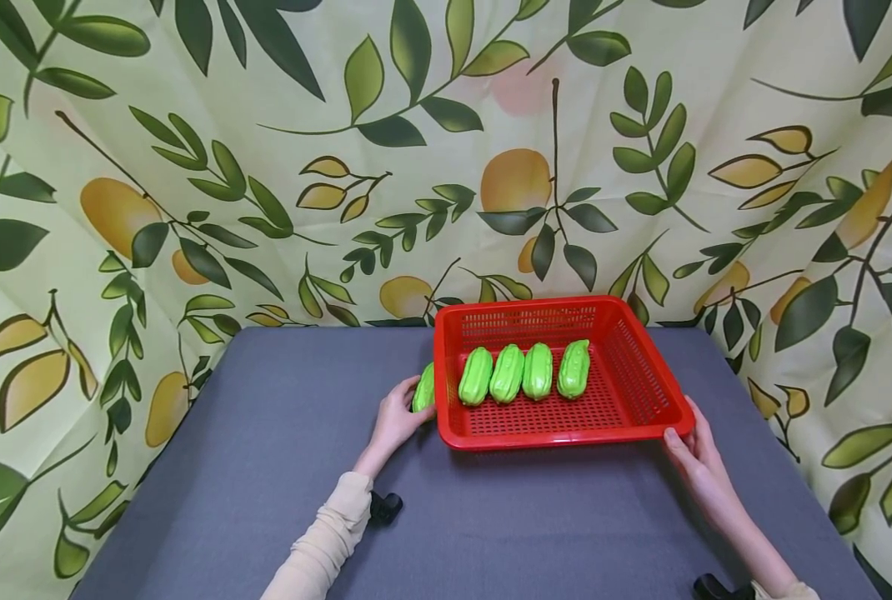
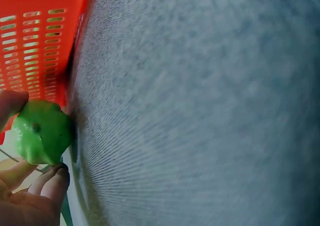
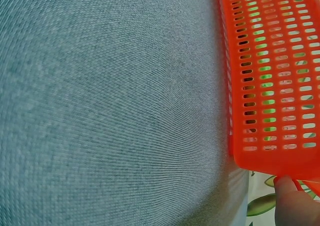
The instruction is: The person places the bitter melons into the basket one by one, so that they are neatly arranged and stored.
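Observation:
A red plastic basket with slotted walls stands on the table, holding several glossy green ridged gourds side by side. Outside its left wall is one more green gourd, partly hidden by the basket rim in the head view. My left hand holds that gourd between thumb and fingers, its ribbed end showing in the left wrist view. At the basket's near right corner, my right hand grips the rim, thumb on the near edge. The other right fingers are mostly hidden behind the corner.
A grey cloth covers the table. Behind and at both sides hangs a curtain printed with leaves and fruit, close to the table's back edge. Black wrist devices sit at both wrists.

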The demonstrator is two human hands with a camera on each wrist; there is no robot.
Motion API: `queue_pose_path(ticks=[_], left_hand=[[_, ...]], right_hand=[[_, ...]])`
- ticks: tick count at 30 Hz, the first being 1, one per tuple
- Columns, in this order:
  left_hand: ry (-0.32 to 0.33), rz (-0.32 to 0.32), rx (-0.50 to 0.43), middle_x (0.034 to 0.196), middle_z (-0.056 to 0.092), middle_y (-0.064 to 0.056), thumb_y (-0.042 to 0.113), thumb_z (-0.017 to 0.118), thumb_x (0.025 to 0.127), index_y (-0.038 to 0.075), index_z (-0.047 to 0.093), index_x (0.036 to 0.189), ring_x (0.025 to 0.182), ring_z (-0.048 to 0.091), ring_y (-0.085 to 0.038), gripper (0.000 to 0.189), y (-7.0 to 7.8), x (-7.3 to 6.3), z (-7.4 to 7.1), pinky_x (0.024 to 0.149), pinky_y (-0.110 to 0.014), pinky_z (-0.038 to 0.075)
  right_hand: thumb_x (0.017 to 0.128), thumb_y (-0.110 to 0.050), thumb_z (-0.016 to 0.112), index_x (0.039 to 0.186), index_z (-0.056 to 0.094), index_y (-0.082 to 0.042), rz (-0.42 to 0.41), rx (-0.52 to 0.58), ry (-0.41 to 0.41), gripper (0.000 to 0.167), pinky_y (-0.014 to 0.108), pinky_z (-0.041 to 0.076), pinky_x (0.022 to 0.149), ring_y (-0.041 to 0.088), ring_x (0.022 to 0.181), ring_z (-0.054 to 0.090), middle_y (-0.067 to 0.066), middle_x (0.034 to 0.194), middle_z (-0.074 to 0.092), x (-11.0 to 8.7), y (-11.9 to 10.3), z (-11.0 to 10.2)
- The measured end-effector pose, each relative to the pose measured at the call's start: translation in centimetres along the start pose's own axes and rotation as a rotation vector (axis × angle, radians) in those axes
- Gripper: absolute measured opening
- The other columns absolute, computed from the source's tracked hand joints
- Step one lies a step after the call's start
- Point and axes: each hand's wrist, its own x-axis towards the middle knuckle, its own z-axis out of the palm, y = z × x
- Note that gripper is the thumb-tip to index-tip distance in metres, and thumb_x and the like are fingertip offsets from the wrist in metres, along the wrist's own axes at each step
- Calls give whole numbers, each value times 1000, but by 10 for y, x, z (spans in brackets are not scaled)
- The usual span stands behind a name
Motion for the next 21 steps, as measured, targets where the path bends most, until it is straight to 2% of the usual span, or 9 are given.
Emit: queue_pose_path(ticks=[6, 11, 21], left_hand=[[-18, -25, 2, 129, 55, -28, 6, 73, 76, -9, 49, 130, 116, 58, -36, 61, 1, -2, 3, 95, -45, 49], [-3, -51, 3, 129, 55, -28, 6, 72, 76, -9, 48, 131, 115, 59, -36, 61, 3, -2, 5, 94, -45, 50], [109, -107, -2, 122, 60, -28, 9, 75, 76, -9, 52, 126, 112, 61, -37, 58, 1, -3, 0, 92, -45, 51]], right_hand=[[100, -6, 38, 152, -3, -11, -13, -19, -13, 67, 4, 43, 88, -15, 116, 45, -16, 140, 33, 0, -1, 0], [100, -7, 38, 153, -3, -12, -9, -31, -16, 67, 4, 43, 88, -15, 117, 44, -14, 142, 31, -1, -2, 0], [100, -8, 39, 153, -2, -12, -2, -37, -10, 67, 4, 43, 88, -15, 116, 45, -12, 143, 31, -2, -3, 1]])
